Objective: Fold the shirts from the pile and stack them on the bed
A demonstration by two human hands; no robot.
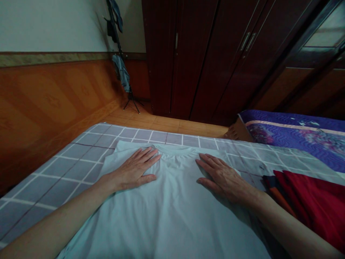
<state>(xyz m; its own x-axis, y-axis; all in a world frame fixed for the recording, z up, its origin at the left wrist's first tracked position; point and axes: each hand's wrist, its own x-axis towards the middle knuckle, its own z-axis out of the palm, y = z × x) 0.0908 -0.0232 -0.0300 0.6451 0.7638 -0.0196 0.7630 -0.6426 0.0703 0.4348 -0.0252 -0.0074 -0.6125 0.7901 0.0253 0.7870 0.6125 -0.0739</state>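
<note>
Hands [179, 171], flat and ungripping, press the pale shirt [175, 208]; uneven drag could wrinkle its gathered neckline [175, 151].

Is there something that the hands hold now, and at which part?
Nothing is held; both hands press flat on the shirt, either side of its neckline.

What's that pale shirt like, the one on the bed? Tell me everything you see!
The pale blue-green shirt looks like soft, thin cloth. It lies spread out on the checked bed cover, its round neckline far from the person. Small gathers and wrinkles run down from the neck. The left hand and right hand rest on it, either side of the neckline. Its bottom is out of view.
</note>
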